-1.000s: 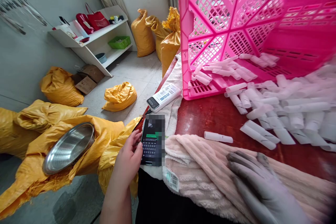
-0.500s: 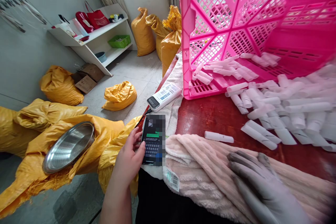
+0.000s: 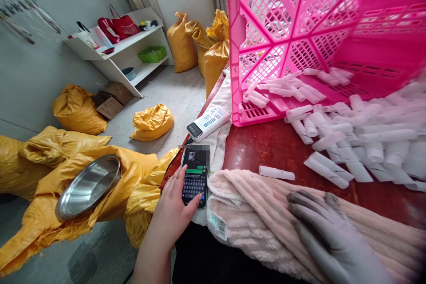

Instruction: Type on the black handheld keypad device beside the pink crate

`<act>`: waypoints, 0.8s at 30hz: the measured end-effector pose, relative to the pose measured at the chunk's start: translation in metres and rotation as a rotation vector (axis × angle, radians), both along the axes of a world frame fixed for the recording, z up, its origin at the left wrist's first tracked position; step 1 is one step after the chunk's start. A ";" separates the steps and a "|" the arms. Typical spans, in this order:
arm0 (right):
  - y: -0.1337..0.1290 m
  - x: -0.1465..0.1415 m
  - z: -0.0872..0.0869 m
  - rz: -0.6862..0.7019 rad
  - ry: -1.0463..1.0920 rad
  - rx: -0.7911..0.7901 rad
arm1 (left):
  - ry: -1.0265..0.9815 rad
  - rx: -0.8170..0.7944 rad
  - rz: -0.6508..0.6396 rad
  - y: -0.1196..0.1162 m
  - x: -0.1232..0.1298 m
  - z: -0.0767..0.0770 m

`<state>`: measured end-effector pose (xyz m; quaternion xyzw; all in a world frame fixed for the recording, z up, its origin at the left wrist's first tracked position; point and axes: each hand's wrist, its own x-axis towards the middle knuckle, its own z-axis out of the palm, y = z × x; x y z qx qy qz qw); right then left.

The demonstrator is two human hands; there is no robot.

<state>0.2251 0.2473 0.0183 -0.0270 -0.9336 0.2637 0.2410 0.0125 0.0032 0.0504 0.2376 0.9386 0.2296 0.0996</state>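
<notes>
My bare left hand [image 3: 176, 206] lies over the left side of a smartphone [image 3: 195, 182], its fingers stretched out and its thumb at the bottom of the on-screen keyboard. The phone lies face up on a white cloth at the table's edge. A cable runs near its top beside a white power bank [image 3: 209, 123]. In a grey-stained white glove, my right hand [image 3: 328, 226] rests open and flat on a folded pink towel [image 3: 249, 213]. One white tube [image 3: 277, 172] lies just beyond the towel; several more white tubes [image 3: 346, 142] are heaped to its right.
A pink plastic crate [image 3: 237, 75] lies on its side on the red table [image 3: 253, 146], tubes spilling from it. Left of the table stand yellow sacks [image 3: 153, 122], one with a steel colander [image 3: 89, 186] on it. White shelves [image 3: 140, 77] stand along the wall.
My left hand has shifted right, from the phone's left edge to over its screen, with the thumb now on the keyboard. My right hand stays on the towel.
</notes>
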 end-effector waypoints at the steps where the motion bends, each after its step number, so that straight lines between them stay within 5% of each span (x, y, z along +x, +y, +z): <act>1: 0.000 0.000 0.000 0.000 0.002 -0.002 | -0.003 0.005 0.001 -0.001 -0.001 -0.001; 11: 0.000 0.000 0.003 0.003 0.009 -0.006 | -0.085 0.181 0.111 -0.006 -0.017 -0.014; 24: -0.001 -0.002 0.002 0.011 -0.002 -0.014 | -0.044 0.091 0.122 0.003 -0.019 -0.010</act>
